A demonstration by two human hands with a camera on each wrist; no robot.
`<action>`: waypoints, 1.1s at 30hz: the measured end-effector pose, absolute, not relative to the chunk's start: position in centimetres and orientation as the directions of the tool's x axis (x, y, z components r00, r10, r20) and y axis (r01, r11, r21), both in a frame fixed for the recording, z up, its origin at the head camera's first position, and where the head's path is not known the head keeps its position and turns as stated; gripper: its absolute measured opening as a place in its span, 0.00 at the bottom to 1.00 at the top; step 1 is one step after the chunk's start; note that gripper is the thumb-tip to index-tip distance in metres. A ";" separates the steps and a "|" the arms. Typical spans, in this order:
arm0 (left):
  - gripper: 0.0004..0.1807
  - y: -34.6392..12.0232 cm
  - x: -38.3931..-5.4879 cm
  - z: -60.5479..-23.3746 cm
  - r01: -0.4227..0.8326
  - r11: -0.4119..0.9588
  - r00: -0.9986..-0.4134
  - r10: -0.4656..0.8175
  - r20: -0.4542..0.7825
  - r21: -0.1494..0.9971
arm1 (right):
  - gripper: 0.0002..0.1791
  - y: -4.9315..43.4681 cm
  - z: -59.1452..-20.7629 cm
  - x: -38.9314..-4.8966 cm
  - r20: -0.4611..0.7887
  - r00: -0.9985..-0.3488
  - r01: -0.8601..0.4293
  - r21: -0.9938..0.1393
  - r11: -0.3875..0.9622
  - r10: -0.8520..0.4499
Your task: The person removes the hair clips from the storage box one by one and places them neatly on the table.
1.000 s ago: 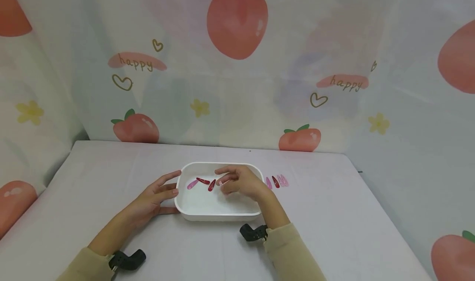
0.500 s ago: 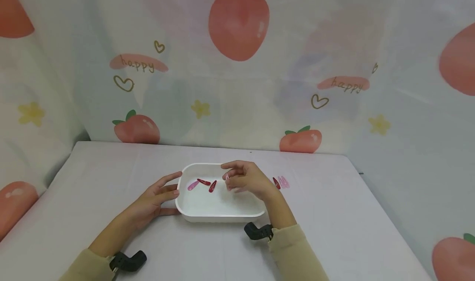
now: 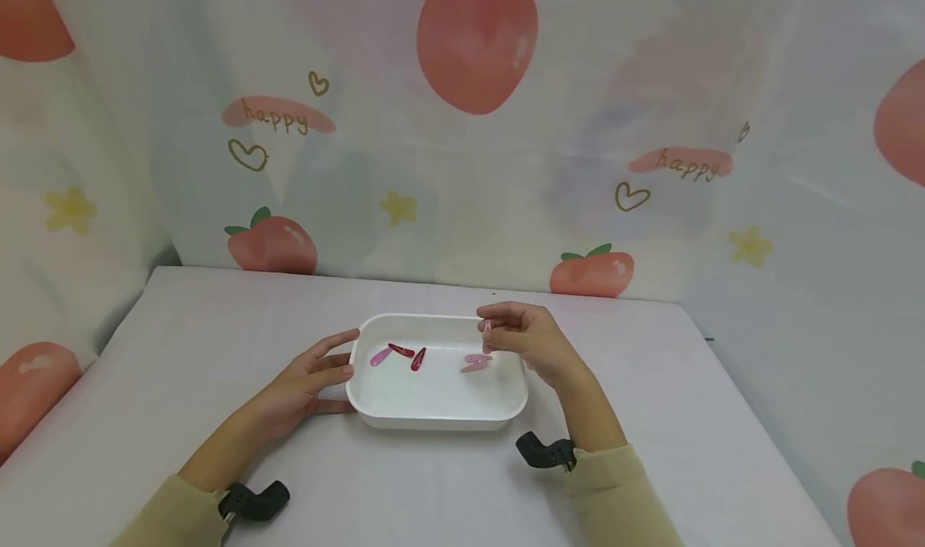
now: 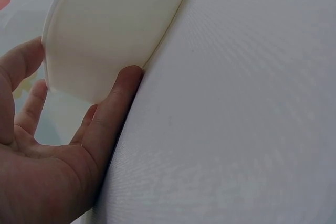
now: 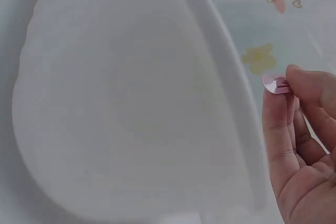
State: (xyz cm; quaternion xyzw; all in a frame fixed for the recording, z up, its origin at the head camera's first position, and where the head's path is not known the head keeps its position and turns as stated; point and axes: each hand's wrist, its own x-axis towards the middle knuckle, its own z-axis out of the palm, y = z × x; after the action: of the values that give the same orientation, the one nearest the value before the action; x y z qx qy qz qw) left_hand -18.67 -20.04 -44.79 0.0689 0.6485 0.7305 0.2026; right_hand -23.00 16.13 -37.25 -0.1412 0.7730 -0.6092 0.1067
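Observation:
A white tray (image 3: 437,423) sits on the table with several snap hair clips in it. At its left lie a pink clip (image 3: 380,357) and two red clips (image 3: 418,360); pink clips (image 3: 477,358) lie at its right. My left hand (image 3: 292,386) rests against the tray's left side, fingers extended; in the left wrist view a finger (image 4: 118,95) touches the wall low near the table. Over the back right rim, my right hand (image 3: 531,338) pinches a pink hair clip (image 5: 275,84) between thumb and fingertip, raised above the tray.
A white cloth covers the table (image 3: 723,451). Behind it hangs a printed backdrop (image 3: 470,185) with fruit, hearts and flowers. Black wrist cameras (image 3: 545,451) sit below both hands, at the sleeve cuffs.
My right hand has moved right from over the tray's middle to its back right rim, still pinching the pink clip. It now covers the clips on the table right of the tray.

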 end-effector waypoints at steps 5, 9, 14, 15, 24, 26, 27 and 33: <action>0.34 -20.0 -18.6 -44.8 -0.198 -0.072 -0.906 0.393 -0.154 0.978 | 0.19 18.4 -37.0 -22.9 0.022 -0.955 -0.108 -0.955 0.277 -0.297; 0.34 -19.9 -18.5 -44.8 -0.207 -0.075 -0.905 0.394 -0.162 0.975 | 0.19 20.7 -37.2 -23.1 0.069 -0.965 -0.134 -0.959 0.249 -0.253; 0.34 -19.9 -18.4 -44.9 -0.211 -0.067 -0.908 0.383 -0.170 0.975 | 0.20 22.9 -37.7 -23.6 0.108 -0.977 -0.146 -0.968 0.203 -0.184; 0.34 -19.9 -18.4 -44.8 -0.207 -0.064 -0.908 0.384 -0.168 0.976 | 0.20 23.2 -37.8 -23.6 0.107 -0.980 -0.141 -0.969 0.205 -0.170; 0.34 -19.9 -18.4 -44.5 -0.208 -0.045 -0.911 0.372 -0.177 0.977 | 0.21 24.7 -38.1 -23.8 0.062 -0.994 -0.081 -0.969 0.235 -0.086; 0.34 -19.9 -18.3 -44.5 -0.206 -0.046 -0.911 0.375 -0.174 0.977 | 0.22 25.0 -38.4 -23.9 0.053 -0.996 -0.069 -0.967 0.244 -0.069; 0.34 -19.9 -18.3 -44.5 -0.203 -0.047 -0.910 0.378 -0.171 0.978 | 0.22 25.1 -38.5 -23.9 0.051 -0.997 -0.065 -0.967 0.247 -0.061; 0.34 -19.8 -18.3 -44.5 -0.206 -0.054 -0.909 0.381 -0.170 0.977 | 0.22 26.0 -39.3 -24.2 0.003 -1.000 -0.003 -0.947 0.322 0.002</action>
State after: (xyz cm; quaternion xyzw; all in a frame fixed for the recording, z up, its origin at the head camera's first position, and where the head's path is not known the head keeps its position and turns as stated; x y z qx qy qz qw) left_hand -18.28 -19.84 -44.50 0.0668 0.6572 0.7227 0.2031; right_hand -24.15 25.99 -39.32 -0.0002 0.8130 -0.5823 -0.0020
